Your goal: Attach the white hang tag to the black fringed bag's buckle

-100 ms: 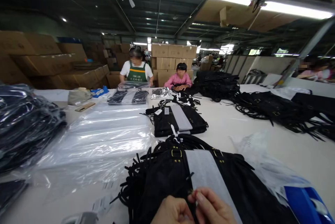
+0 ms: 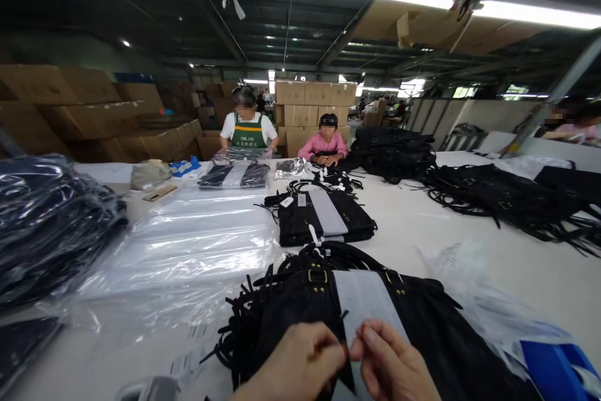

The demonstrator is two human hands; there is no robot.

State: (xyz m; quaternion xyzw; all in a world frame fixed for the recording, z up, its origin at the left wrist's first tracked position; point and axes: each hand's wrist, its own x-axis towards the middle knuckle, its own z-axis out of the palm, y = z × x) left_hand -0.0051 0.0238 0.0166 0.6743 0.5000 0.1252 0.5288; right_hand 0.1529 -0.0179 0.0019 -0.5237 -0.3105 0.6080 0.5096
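Left hand point(image 2: 293, 366) and right hand point(image 2: 392, 366) meet fingertip to fingertip, both pinched shut on the near edge of the grey paper band point(image 2: 364, 304) wrapped over the black bag point(image 2: 291, 319). That bag lies on the white table point(image 2: 516, 263), just this side of a second banded bag point(image 2: 323, 219), clear plastic sleeves point(image 2: 188, 244) to its left.

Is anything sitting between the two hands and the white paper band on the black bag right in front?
Nothing visible does. The left hand and right hand meet fingertip to fingertip at the near end of the white paper band, which lies on top of the black bag.
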